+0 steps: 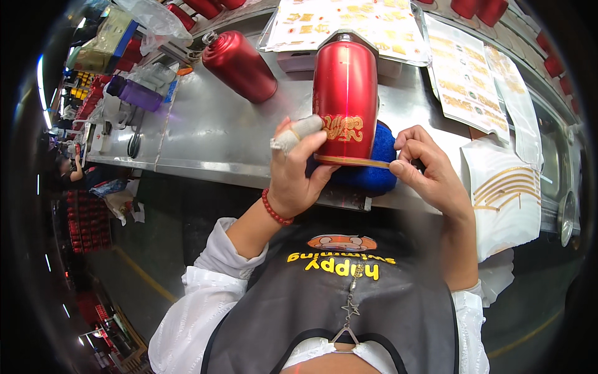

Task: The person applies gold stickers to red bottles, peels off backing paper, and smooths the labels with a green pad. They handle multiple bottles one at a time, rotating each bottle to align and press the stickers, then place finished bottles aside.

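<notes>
A red metal bottle with a gold emblem stands upright on a blue cushion at the near edge of the steel workbench. My left hand, index finger wrapped in grey tape, grips the bottle's lower left side. My right hand pinches the end of a thin gold strip that lies along the bottle's bottom rim.
A second red bottle lies tilted on the bench to the left. Sheets of gold stickers lie behind, more sheets to the right, and a white sheet with gold curved strips hangs off the edge. More red bottles line the back.
</notes>
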`<action>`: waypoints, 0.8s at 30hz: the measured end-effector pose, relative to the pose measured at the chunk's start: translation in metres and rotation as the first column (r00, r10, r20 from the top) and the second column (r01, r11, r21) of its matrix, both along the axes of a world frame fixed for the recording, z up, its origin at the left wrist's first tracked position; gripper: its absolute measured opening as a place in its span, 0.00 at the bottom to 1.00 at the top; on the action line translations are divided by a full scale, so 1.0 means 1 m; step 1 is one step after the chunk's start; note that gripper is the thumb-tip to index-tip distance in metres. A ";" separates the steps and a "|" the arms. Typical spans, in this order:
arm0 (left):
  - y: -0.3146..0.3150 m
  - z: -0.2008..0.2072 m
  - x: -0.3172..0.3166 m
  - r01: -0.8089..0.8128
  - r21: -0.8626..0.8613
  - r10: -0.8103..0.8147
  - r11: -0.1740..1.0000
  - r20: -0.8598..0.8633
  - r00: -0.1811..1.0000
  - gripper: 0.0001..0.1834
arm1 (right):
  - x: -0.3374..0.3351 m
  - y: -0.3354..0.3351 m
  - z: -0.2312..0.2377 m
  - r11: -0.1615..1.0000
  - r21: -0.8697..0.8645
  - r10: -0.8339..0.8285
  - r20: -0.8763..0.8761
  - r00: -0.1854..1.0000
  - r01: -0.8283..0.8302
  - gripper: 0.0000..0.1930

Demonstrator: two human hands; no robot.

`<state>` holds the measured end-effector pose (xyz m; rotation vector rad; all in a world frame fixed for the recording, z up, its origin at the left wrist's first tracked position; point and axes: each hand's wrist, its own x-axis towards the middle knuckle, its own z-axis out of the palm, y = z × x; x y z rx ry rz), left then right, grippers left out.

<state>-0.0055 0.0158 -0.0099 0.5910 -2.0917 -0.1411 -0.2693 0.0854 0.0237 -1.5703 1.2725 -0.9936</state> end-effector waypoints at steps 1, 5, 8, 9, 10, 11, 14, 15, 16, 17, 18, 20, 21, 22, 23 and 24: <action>-0.001 -0.001 0.005 0.033 -0.059 -0.032 0.998 0.020 0.999 0.25 | -0.001 0.000 -0.001 1.000 0.015 -0.005 0.007 1.000 0.005 0.16; 0.005 0.008 0.016 0.101 -0.252 -0.069 0.962 0.134 0.989 0.13 | -0.002 0.001 -0.006 0.999 0.037 -0.015 0.037 0.999 0.014 0.16; 0.001 0.017 0.015 0.144 -0.351 -0.067 0.925 0.222 0.973 0.13 | -0.001 0.001 -0.009 1.000 0.019 -0.023 0.034 0.999 0.023 0.16; 0.000 0.018 0.012 0.159 -0.374 -0.071 0.914 0.238 0.969 0.13 | -0.001 0.001 -0.009 1.000 0.013 -0.025 0.028 0.999 0.025 0.16; -0.001 0.021 0.009 0.174 -0.386 -0.075 0.906 0.256 0.964 0.13 | -0.001 0.001 -0.010 1.000 0.005 -0.022 0.023 1.000 0.022 0.16; 0.000 0.023 0.003 0.188 -0.397 -0.079 0.898 0.275 0.958 0.14 | -0.002 0.001 -0.010 1.000 -0.002 -0.019 0.018 1.000 0.019 0.15; 0.000 0.025 -0.009 0.171 -0.300 -0.071 0.938 0.317 0.946 0.19 | -0.002 0.000 -0.010 0.999 -0.033 -0.014 -0.009 1.000 0.013 0.15; -0.003 0.025 -0.012 0.113 -0.206 -0.059 0.972 0.251 0.966 0.23 | -0.002 0.001 -0.011 0.999 -0.040 -0.017 -0.018 1.000 0.016 0.15; -0.008 0.025 -0.015 0.060 -0.105 -0.040 0.993 0.187 0.982 0.28 | 0.000 0.001 -0.009 0.999 -0.035 -0.017 -0.018 1.000 0.016 0.15; -0.012 0.023 -0.008 0.096 -0.057 -0.085 0.994 0.175 0.981 0.34 | 0.002 0.000 -0.005 0.999 -0.030 -0.017 -0.018 1.000 0.016 0.15; -0.011 0.019 -0.004 0.082 -0.041 -0.075 0.996 0.152 0.986 0.34 | 0.004 -0.001 -0.003 1.000 -0.028 -0.011 -0.015 1.000 0.011 0.15; -0.007 0.013 0.002 0.051 -0.008 -0.050 0.999 0.105 0.993 0.34 | 0.006 -0.002 0.000 0.999 -0.039 0.002 -0.027 1.000 -0.003 0.15; -0.003 0.010 -0.002 0.069 0.063 -0.071 0.996 0.029 0.997 0.34 | 0.007 -0.003 0.001 0.999 -0.048 0.011 -0.035 0.999 -0.013 0.15; -0.001 0.008 -0.002 0.062 0.070 -0.062 0.996 0.002 0.998 0.32 | 0.008 -0.004 0.000 0.999 -0.040 0.009 -0.031 0.999 -0.010 0.14; 0.000 0.007 -0.002 0.054 0.077 -0.052 0.996 -0.026 0.998 0.31 | 0.009 -0.004 -0.001 0.999 -0.032 0.007 -0.027 1.000 -0.008 0.14; 0.001 0.006 -0.002 0.052 0.085 -0.048 0.995 -0.053 0.997 0.29 | 0.008 -0.004 -0.002 1.000 -0.023 0.000 -0.022 1.000 0.000 0.14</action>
